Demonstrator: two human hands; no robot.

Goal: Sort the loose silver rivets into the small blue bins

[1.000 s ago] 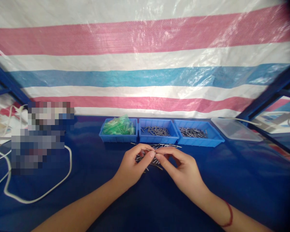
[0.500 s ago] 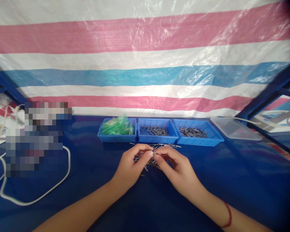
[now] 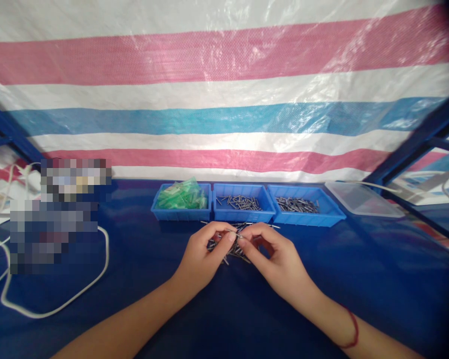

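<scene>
- Metal glints at the centre of our dial, where we hold a small silver piece between both sets of fingertips; it is too small and covered for us to tell its shape.
- Our left hand comes in from seven o'clock, thumb and forefinger pinched together on one end of the piece.
- Our right hand comes in from four o'clock, thumb and forefinger likewise pinched on the other end; a dark red cord circles that wrist.
- Right under and around our fingers we see a loose heap of thin metal rods, partly hidden by the hands, some pointing outward toward ten and two o'clock.
- At ten o'clock we have a blue bin piled with green plastic packets.
- At twelve, just beside it, a middle bin bears scattered metal pins.
- At two, a third bin holds a thicker layer of similar pins.
- Between two and three, a clear plastic lid lies flat on our dark blue table.
- At nine, a white cable curves across the tabletop.
- Beyond the bins, a striped plastic sheet hangs at twelve.
</scene>
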